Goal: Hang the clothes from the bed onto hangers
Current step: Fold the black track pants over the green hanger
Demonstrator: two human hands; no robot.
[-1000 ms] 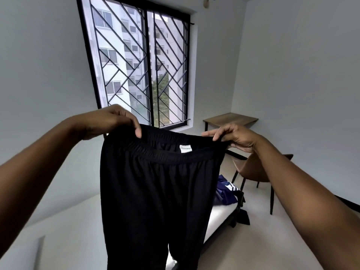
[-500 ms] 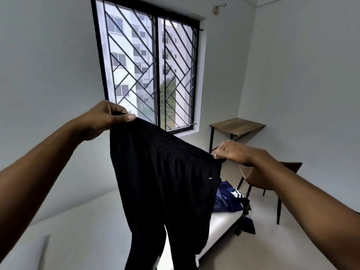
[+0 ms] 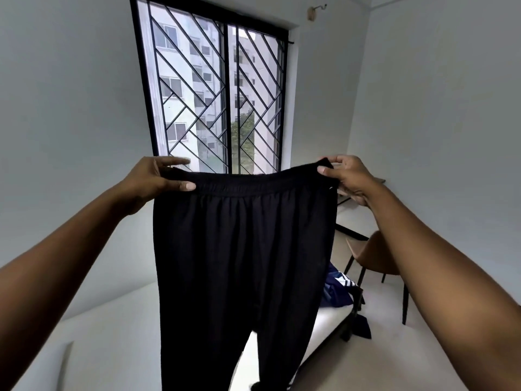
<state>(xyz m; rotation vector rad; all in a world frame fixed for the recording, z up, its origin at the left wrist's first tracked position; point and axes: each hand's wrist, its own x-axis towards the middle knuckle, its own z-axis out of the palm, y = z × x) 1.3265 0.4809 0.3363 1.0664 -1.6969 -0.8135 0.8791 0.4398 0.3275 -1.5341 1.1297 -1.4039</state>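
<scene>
- Whereas the waistband (image 3: 253,183) sloped earlier, the black trousers (image 3: 242,249) now hang level before the window (image 3: 220,94).
- Left hand (image 3: 152,182), right hand (image 3: 349,179): fingers (image 3: 183,186) pinch the waistband ends.
- Judged ready for hanging.

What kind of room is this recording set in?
Probably a small bedroom: a bed with a blue garment lying on it, a barred window, and a brown chair nearby.
</scene>
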